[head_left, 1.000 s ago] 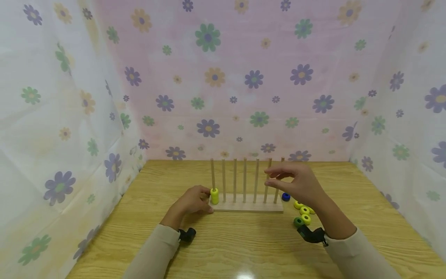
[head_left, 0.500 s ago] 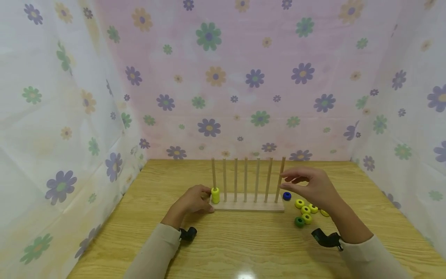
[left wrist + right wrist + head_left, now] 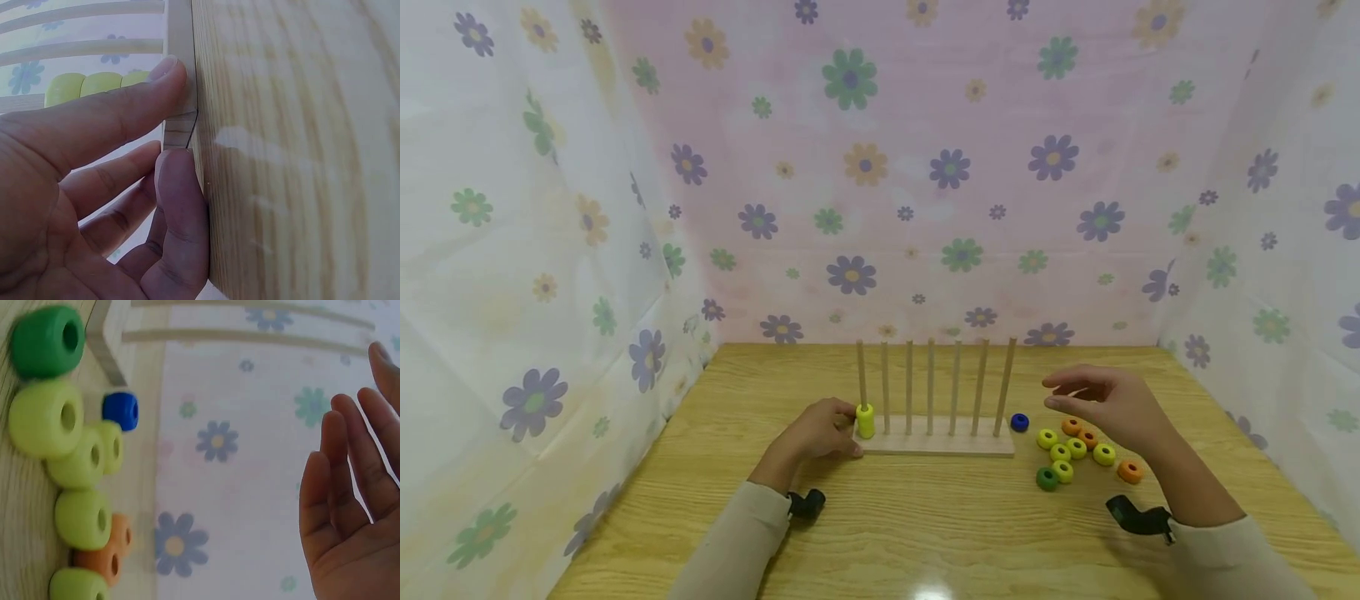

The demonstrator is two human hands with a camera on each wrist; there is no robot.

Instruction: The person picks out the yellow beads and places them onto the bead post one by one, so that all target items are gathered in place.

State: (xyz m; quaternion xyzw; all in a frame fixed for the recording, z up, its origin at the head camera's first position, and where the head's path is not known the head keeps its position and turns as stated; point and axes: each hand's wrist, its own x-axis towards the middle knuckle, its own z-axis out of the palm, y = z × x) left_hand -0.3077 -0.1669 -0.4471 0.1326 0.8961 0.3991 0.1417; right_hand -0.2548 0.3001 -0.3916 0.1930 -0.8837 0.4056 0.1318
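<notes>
A wooden peg rack (image 3: 936,447) with a row of upright pegs stands on the table. Several yellow beads (image 3: 866,422) are stacked on its leftmost peg. My left hand (image 3: 820,429) grips the rack's left end; in the left wrist view the thumb (image 3: 112,119) lies along the front of the base and the other fingers are at its end. My right hand (image 3: 1112,407) hovers above loose beads right of the rack, with nothing in it. In the right wrist view its fingers (image 3: 340,481) are relaxed and apart from the beads.
Loose yellow beads (image 3: 1061,452), orange beads (image 3: 1131,472), a green bead (image 3: 1047,478) and a blue bead (image 3: 1019,422) lie on the table (image 3: 925,525) right of the rack. Flowered cloth (image 3: 895,217) hangs behind and on both sides.
My right hand has moved right, from in front of the right-hand pegs to over the loose beads, bringing the orange beads into sight. My left hand stays at the rack's end.
</notes>
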